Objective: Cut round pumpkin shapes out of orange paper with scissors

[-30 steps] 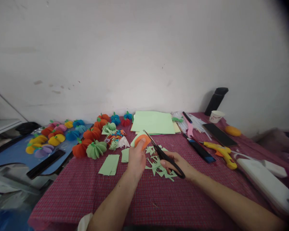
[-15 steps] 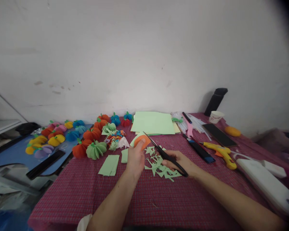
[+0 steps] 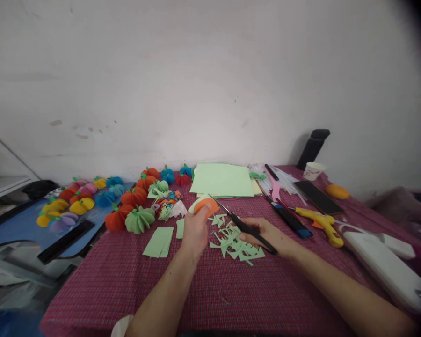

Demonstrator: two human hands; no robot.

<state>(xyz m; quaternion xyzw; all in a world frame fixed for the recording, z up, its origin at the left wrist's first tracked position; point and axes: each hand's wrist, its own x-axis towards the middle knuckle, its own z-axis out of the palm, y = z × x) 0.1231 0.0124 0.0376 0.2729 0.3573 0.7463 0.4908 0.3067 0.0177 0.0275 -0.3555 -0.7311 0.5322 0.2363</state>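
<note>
My left hand (image 3: 195, 230) pinches a small stack of paper, an orange round template (image 3: 206, 206) over light green paper, held just above the red checked cloth (image 3: 203, 290). My right hand (image 3: 266, 236) grips black-handled scissors (image 3: 243, 225), whose blades point up-left and meet the edge of the orange piece. Green paper offcuts (image 3: 235, 243) lie under and between both hands. Folded green strips (image 3: 159, 241) rest to the left of my left hand.
Paper pumpkins in several colours (image 3: 126, 206) crowd the left. A stack of green sheets (image 3: 222, 180) lies at the back. To the right are a yellow glue gun (image 3: 321, 222), a black phone (image 3: 317, 194), a paper cup (image 3: 314, 171), a black bottle (image 3: 314, 147) and a white box (image 3: 389, 269).
My right hand and the scissors have slid a little right and lowered, the blades flattening. My left hand with the orange piece stays almost where it was.
</note>
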